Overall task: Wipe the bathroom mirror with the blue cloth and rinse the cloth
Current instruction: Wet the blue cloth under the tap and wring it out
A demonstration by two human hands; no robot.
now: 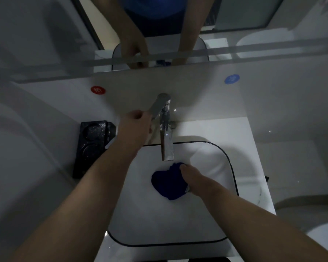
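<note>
Across the top of the frame, mirror: it fills the whole upper band and reflects two forearms and a blue top; the picture is dim and a little blurred.
Counter: white, it runs from the middle of the frame down to the lower right, under the mirror and the wall.
Sink basin: white with a thin dark rim and rounded corners, it is set in the counter at the lower centre.
Black tray: at the left of the basin, dark and speckled, with two round hollows.
Tap: chrome, it stands at the back edge of the basin, and its spout reaches out over the bowl, just above the cloth.
Blue cloth: dark blue and bunched up, it lies inside the basin, directly below the mouth of the spout.
Left hand: it reaches to the centre of the frame, with fingers curled round the end of the lever of the tap.
Right hand: inside the basin, its fingers grip the right side of the bunched cloth.
Blue sticker: round, on the wall at the upper right of the tap.
Red sticker: round, on the wall at the upper left of the tap.
Water: too dim to tell whether it runs.
</note>
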